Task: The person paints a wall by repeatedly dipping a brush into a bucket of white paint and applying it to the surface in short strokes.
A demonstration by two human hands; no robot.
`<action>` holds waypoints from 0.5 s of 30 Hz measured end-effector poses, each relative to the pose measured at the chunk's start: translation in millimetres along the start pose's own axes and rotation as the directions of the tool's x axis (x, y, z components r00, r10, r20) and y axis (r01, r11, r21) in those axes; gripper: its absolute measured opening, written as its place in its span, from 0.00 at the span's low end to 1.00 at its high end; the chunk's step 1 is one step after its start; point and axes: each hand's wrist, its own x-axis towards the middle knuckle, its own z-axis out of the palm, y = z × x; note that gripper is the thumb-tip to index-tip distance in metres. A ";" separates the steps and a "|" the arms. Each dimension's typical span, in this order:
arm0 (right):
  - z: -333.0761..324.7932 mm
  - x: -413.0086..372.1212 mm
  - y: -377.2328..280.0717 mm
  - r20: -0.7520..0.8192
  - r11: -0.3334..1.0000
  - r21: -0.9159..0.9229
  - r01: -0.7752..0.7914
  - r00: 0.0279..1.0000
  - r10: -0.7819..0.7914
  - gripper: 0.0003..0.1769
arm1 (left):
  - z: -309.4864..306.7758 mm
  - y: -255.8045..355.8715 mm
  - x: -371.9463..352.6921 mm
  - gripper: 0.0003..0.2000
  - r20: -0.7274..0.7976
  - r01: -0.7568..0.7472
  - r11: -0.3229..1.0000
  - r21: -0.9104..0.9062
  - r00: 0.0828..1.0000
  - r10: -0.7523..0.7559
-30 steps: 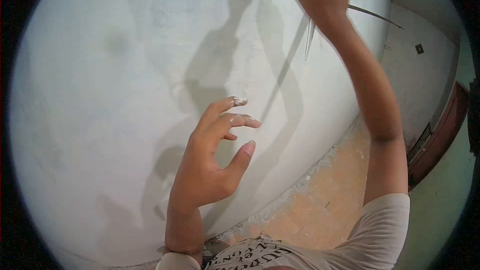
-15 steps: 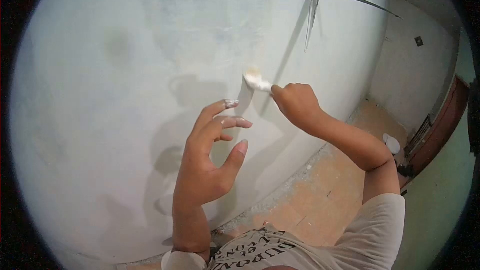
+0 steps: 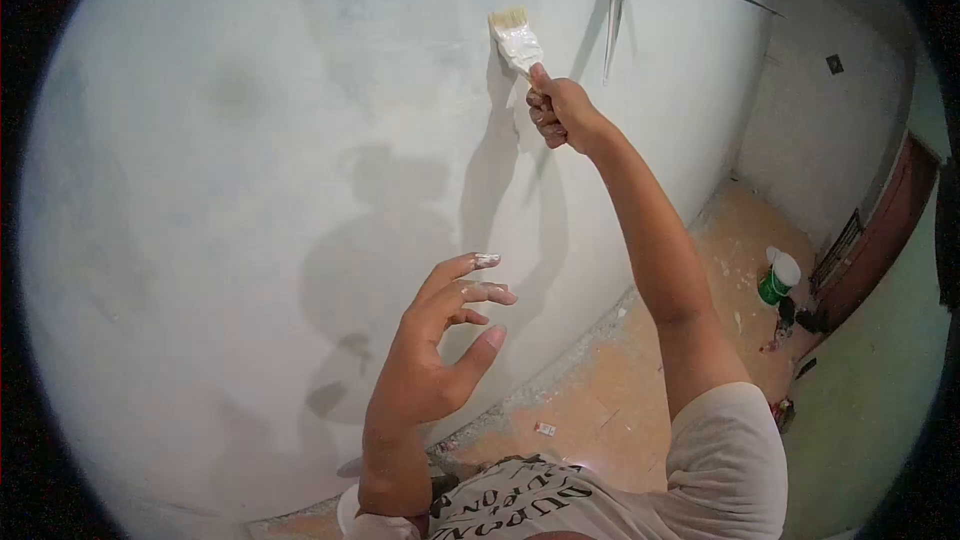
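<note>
The main hazard looks to be the metal bracket [image 3: 614, 2], which stands out from the pale wall [image 3: 200, 240]: if the right hand [image 3: 562, 112] swung upward and to its own right, the knuckles or forearm could strike it. The flat paintbrush [image 3: 518, 40] is left of the bracket, level with its upright leg, bristles up against or close to the wall; contact cannot be told for sure. The right grip is closed around its handle. White paint lies thick over the base of the bristles and the ferrule, so it might run down onto the fingers, making the handle slick, or drip.

The left hand [image 3: 425, 370], well below and left of the bracket, has a loosely curled, half-wide grip holding nothing; its paint-smeared fingertips could mark the wall if they brushed it.

Far below the bracket, a small white packet [image 3: 545, 429] lies on the floor [image 3: 620, 390]. Below and right of the bracket, a green-and-white bucket [image 3: 778, 278] stands near a reddish-brown door [image 3: 890, 210], with dark objects [image 3: 786, 315] beside it, possible trip hazards.
</note>
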 end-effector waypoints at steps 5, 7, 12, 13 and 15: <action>-3.2 0.0 35.0 -0.035 0.986 -0.018 -0.166 0.986 0.166 0.31 | 2.8 2.2 5.4 0.14 0.000 0.001 0.995 -0.096 1.000 -0.001; -7.2 -7.7 48.4 -0.047 0.977 -0.033 -0.212 0.977 0.210 0.31 | 1.0 3.3 8.2 0.14 0.008 0.006 0.995 -0.100 1.000 -0.005; -24.2 -32.8 78.3 -0.382 0.765 -0.619 -0.181 0.920 -0.092 0.23 | -0.6 5.8 2.7 0.15 -0.004 0.060 0.989 -0.137 0.998 -0.061; -24.8 -40.9 83.8 -0.385 0.764 -0.619 -0.184 0.918 -0.091 0.23 | -1.0 3.5 0.3 0.16 0.003 0.039 0.990 -0.133 0.999 -0.039; -25.5 -50.2 90.7 -0.404 0.712 -0.701 0.037 0.803 -0.439 0.18 | 0.4 3.3 -2.6 0.16 0.000 0.057 0.987 -0.147 0.998 -0.058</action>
